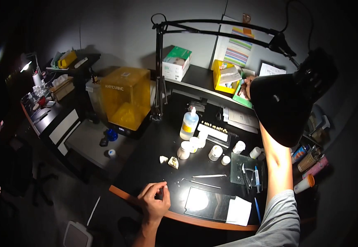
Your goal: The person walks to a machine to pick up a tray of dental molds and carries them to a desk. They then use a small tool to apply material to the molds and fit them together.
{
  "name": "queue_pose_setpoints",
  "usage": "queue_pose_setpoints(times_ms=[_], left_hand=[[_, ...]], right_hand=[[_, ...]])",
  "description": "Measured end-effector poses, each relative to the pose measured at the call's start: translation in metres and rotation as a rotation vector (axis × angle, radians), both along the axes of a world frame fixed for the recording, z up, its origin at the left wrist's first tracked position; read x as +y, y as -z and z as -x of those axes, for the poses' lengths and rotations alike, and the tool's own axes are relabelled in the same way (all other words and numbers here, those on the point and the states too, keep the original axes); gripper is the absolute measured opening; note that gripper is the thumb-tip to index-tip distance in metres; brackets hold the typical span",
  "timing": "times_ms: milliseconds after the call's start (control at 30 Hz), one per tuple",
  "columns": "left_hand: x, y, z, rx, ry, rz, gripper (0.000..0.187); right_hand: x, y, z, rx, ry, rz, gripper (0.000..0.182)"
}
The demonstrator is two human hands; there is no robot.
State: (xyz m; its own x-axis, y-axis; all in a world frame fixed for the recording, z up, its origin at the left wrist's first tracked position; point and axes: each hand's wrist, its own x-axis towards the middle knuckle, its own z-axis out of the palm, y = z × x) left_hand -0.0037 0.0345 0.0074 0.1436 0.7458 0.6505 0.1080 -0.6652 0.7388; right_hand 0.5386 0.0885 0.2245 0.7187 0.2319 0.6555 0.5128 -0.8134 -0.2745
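My left hand (155, 200) is at the front edge of the black desk, thumb and fingertips pinched together; what they hold, if anything, is too small to make out. Just beyond it lie two pale dental cast pieces (173, 162). My right arm (278, 168) stretches up to the shelf behind the lamp head. Part of my right hand (247, 87) shows at a green bin (241, 99), its fingers mostly hidden. Between my arms are a thin metal probe (201, 183), a white-handled tool (209, 176), a glass slab (205, 204) and a folded white tissue (239, 211).
A black desk lamp (283, 103) hangs over the right side. Several white jars (215, 152), a clear bottle (189, 124) and a tooth shade guide (213, 132) stand mid-desk. Tweezers and a syringe (257, 179) lie on a second glass plate. An amber-covered printer (126, 99) is left.
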Motion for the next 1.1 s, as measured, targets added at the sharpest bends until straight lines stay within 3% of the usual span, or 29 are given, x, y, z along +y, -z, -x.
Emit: queue_pose_setpoints(times_ms=[300, 600, 833, 967, 1067, 1100], left_hand=[[-0.001, -0.006, 0.004, 0.049, 0.027, -0.011, 0.016], [0.001, 0.001, 0.001, -0.033, 0.025, 0.015, 0.015], [0.001, 0.000, 0.001, -0.027, 0.055, 0.014, 0.013], [0.000, -0.003, 0.003, 0.004, 0.075, -0.005, 0.013], [-0.001, -0.002, 0.003, 0.036, 0.078, 0.008, 0.013], [-0.002, -0.004, 0.003, 0.040, 0.079, 0.014, 0.013]], right_hand=[[-0.016, 0.003, -0.007, 0.064, -0.022, -0.047, 0.022], [-0.044, 0.004, 0.023, 0.128, -0.348, -0.298, 0.022], [-0.106, 0.038, 0.094, 0.660, -0.768, -0.726, 0.022], [-0.161, 0.041, 0.194, 0.859, -1.030, -0.736, 0.017], [-0.193, 0.087, 0.188, 1.042, -1.074, -0.790, 0.019], [-0.204, 0.092, 0.194, 1.152, -0.976, -0.789, 0.019]])
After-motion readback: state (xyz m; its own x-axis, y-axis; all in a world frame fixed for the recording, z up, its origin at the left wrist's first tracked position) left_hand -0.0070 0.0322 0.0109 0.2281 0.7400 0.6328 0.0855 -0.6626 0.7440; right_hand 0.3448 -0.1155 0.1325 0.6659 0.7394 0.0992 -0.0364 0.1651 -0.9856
